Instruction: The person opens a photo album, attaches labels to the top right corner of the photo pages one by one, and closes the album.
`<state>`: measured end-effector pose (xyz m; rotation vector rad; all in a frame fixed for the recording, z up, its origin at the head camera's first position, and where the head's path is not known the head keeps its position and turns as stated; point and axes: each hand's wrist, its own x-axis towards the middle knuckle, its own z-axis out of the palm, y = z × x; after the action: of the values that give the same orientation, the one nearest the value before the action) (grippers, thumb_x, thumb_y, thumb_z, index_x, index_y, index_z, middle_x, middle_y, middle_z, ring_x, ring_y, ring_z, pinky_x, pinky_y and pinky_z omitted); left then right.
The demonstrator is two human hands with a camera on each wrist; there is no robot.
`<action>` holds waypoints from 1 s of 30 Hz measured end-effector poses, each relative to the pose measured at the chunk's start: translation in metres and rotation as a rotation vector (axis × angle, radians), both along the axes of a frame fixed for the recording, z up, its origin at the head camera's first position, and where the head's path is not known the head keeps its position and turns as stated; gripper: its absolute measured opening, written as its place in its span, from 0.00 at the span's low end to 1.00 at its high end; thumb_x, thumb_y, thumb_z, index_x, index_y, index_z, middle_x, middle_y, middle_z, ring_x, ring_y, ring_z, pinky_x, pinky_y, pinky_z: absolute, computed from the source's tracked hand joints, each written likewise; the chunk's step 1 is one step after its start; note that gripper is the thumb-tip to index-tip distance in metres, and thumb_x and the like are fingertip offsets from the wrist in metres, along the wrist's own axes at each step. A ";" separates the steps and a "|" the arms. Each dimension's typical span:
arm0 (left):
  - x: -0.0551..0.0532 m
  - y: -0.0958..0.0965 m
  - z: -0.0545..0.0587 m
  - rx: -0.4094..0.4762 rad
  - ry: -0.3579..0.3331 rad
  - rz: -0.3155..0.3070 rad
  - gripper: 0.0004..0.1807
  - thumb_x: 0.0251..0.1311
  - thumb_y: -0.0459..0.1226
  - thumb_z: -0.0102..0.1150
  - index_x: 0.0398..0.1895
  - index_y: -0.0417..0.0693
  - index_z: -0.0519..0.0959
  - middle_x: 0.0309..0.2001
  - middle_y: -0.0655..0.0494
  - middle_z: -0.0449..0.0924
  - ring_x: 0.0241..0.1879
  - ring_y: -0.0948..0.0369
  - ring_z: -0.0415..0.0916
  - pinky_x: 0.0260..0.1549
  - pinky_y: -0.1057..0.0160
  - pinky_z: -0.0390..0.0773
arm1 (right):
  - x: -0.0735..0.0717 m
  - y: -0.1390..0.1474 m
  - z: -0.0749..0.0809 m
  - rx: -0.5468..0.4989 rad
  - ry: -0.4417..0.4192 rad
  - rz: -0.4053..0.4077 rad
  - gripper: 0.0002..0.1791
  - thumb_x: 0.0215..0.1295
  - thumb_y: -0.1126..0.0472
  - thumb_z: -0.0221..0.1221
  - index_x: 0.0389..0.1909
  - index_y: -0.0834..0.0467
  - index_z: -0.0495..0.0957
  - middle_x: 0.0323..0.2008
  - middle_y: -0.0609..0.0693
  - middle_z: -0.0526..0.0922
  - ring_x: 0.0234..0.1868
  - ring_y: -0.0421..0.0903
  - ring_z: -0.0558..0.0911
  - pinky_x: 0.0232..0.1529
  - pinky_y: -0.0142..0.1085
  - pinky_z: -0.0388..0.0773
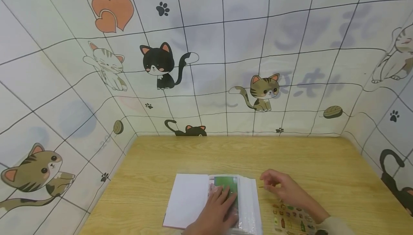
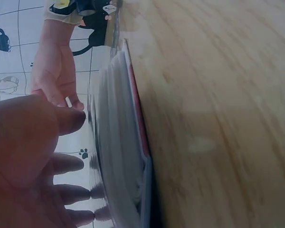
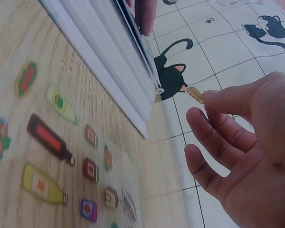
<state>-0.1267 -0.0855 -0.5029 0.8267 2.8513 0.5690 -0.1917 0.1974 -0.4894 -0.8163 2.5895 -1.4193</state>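
Note:
An album (image 1: pixel 190 199) with clear sleeves lies open on the wooden table, its white cover folded out to the left. My left hand (image 1: pixel 217 210) rests with spread fingers on a page (image 1: pixel 226 181) that shows a green picture. In the left wrist view, its fingertips (image 2: pixel 76 194) touch the top sleeve. To the right of the album, my right hand (image 1: pixel 285 188) is raised above the table. Thumb and forefinger pinch a small yellowish sticker (image 3: pixel 195 94), while the other fingers are loosely bent. Beneath that hand lies a clear sticker sheet (image 1: pixel 292 219) printed with bottles, jars and food.
The wooden table (image 1: pixel 161 152) runs back to walls hung with a white gridded cloth (image 1: pixel 206 48) showing cartoon cats. The thick stack of album pages (image 3: pixel 99 57) stands above the tabletop beside the sticker sheet.

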 end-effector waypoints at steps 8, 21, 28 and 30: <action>0.002 0.000 -0.003 -0.094 -0.022 -0.007 0.32 0.67 0.60 0.34 0.71 0.60 0.55 0.73 0.51 0.49 0.72 0.49 0.43 0.64 0.41 0.52 | -0.002 -0.018 -0.001 -0.026 0.008 0.019 0.07 0.63 0.62 0.57 0.42 0.53 0.75 0.34 0.44 0.80 0.36 0.39 0.78 0.39 0.33 0.76; 0.002 0.004 -0.010 -0.425 0.132 -0.066 0.36 0.64 0.65 0.15 0.73 0.65 0.49 0.74 0.56 0.46 0.73 0.55 0.41 0.65 0.48 0.55 | -0.012 -0.053 -0.014 -0.045 -0.086 -0.021 0.07 0.63 0.64 0.58 0.42 0.55 0.75 0.34 0.44 0.80 0.37 0.40 0.78 0.39 0.33 0.76; 0.004 0.005 -0.010 -0.376 0.141 -0.056 0.35 0.66 0.63 0.19 0.73 0.62 0.51 0.74 0.53 0.46 0.72 0.53 0.42 0.65 0.46 0.52 | -0.020 -0.073 -0.018 -0.087 -0.103 -0.052 0.08 0.61 0.66 0.59 0.41 0.58 0.76 0.33 0.46 0.79 0.35 0.41 0.76 0.36 0.32 0.75; 0.004 0.006 -0.009 -0.394 0.148 -0.057 0.35 0.66 0.63 0.18 0.72 0.62 0.51 0.74 0.54 0.46 0.72 0.53 0.42 0.65 0.46 0.53 | -0.021 -0.077 -0.019 -0.082 -0.108 -0.066 0.08 0.61 0.66 0.59 0.41 0.58 0.76 0.33 0.47 0.79 0.35 0.41 0.76 0.36 0.32 0.75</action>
<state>-0.1225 -0.0797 -0.5114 0.9013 2.9091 -0.0676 -0.2132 0.1204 -0.5082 -0.6492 2.5146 -1.5507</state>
